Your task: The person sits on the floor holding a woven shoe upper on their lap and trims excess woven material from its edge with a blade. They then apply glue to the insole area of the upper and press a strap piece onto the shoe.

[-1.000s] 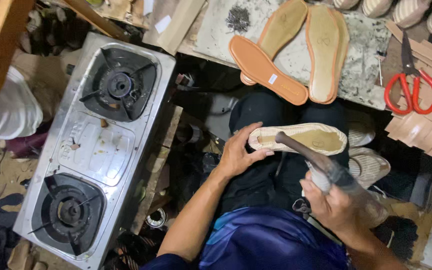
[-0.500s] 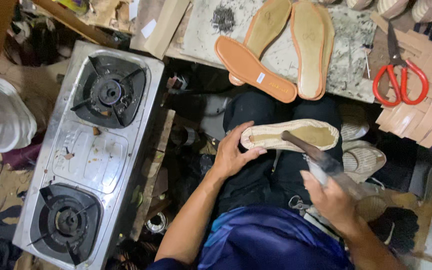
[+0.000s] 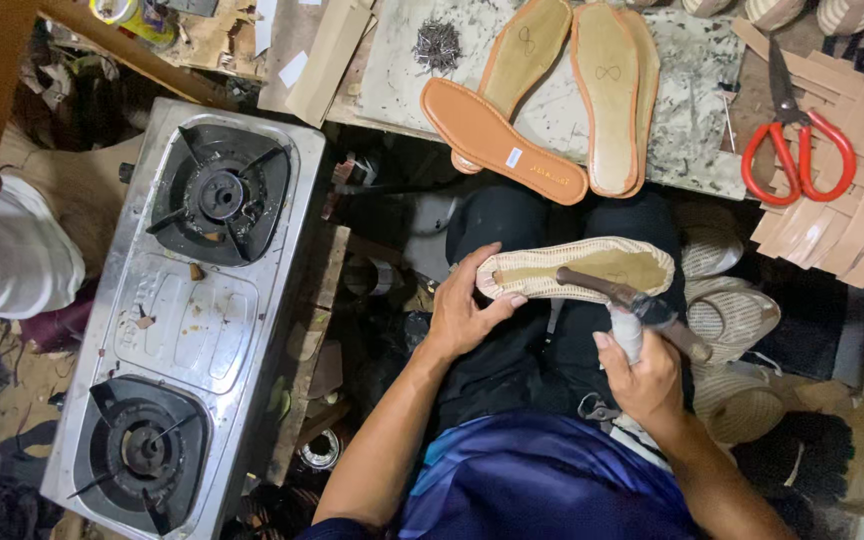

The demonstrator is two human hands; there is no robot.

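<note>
A cluttered workshop: I see a marble counter (image 3: pixel 692 90) at the far side carrying loose insoles (image 3: pixel 607 95) and red scissors (image 3: pixel 795 140), with a two-burner gas stove (image 3: pixel 187 310) on the left. My left hand (image 3: pixel 464 312) pinches the heel of the woven shoe (image 3: pixel 577 268) resting on my lap; my right hand (image 3: pixel 644 372) is closed around a hammer (image 3: pixel 624 296) whose head rests on the sole. I judge a glancing blow could catch the left fingertips (image 3: pixel 514 300), since they lie just beside the head.

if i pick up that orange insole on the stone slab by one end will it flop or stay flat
The orange insole is thin and flat, so it would probably bend a little yet mostly hold its shape. It looks light for its size. One end overhangs the stone slab edge, so a careless push might tip it off.
</note>
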